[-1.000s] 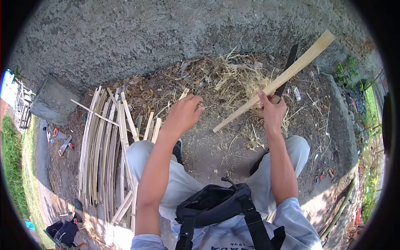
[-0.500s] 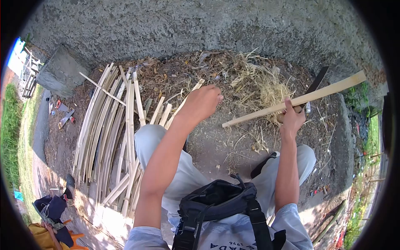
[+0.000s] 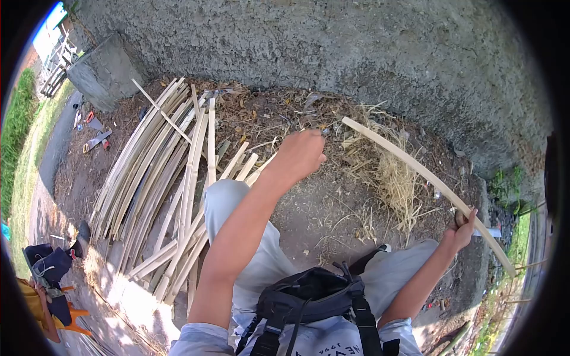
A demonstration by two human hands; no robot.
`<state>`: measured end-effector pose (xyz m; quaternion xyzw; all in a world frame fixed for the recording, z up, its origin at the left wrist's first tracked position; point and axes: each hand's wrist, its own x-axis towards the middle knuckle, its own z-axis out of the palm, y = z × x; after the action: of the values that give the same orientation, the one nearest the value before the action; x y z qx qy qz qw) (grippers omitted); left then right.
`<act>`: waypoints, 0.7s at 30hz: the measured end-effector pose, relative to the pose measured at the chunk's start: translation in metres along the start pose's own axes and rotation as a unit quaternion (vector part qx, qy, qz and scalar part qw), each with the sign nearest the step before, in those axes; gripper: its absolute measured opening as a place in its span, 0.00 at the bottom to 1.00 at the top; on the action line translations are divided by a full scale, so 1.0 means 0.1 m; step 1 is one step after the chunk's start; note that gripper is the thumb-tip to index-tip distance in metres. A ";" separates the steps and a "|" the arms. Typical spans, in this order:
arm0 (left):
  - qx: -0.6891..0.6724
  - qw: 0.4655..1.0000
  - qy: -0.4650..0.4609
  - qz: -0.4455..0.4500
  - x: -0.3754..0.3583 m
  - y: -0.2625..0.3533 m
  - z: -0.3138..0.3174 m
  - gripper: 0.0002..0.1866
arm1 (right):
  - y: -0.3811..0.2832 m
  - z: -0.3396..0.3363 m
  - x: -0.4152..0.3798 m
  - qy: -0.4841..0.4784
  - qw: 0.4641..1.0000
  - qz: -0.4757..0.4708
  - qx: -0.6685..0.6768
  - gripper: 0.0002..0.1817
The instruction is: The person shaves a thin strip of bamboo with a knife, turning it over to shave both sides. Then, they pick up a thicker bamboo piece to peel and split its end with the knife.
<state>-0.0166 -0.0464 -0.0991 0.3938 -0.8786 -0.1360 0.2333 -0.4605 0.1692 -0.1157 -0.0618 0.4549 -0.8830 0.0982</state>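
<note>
Lying near the left edge of the ground were two saws [image 3: 96, 141], well apart from the wood, perhaps to keep their teeth away from the feet; toward the near-left corner, part of another person [image 3: 28, 299] showed. Next came a sheaf of pale strips [image 3: 151, 157], laid side by side with their far ends toward the wall [image 3: 285, 53], an arrangement that probably kept them together and beside the left knee. Loose strips [image 3: 211, 142] lay at mixed angles on its right side, some crossing toward the near edge.

At the middle, the left hand [image 3: 297, 154] was raised above the ground, its back upward and its fingers curled inward. No wood stuck out of it, but whether the fingers were closed on something could not be told. Farther right, shavings [image 3: 395, 181] lay heaped toward the far edge, leaving barer soil between the feet.

Toward the right edge, the right hand [image 3: 460, 230] grasped one long strip [image 3: 415, 166], nearer its near-right end, so that the longer part slanted back over the shavings. A blade [image 3: 488, 232] showed past the strip, seemingly held in the same hand, presumably to spare the other.
</note>
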 end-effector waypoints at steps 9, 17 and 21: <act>-0.016 1.000 0.014 -0.007 -0.02 0.05 -0.11 0.12 | 0.00 -0.47 0.30 0.041 0.994 0.078 0.061 0.09; -0.050 0.987 0.128 -0.079 0.06 0.19 -0.14 0.26 | -0.06 -0.34 0.17 0.072 0.982 0.148 0.096 0.08; -0.263 0.936 0.167 -0.162 0.22 0.02 -0.07 0.35 | -0.02 -0.27 0.15 0.069 0.976 0.178 0.107 0.08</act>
<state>-0.0270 -0.0617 -0.0860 0.4728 -0.6840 -0.3300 0.4468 -0.4804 0.1881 -0.1297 0.0924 0.3675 -0.8968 0.2284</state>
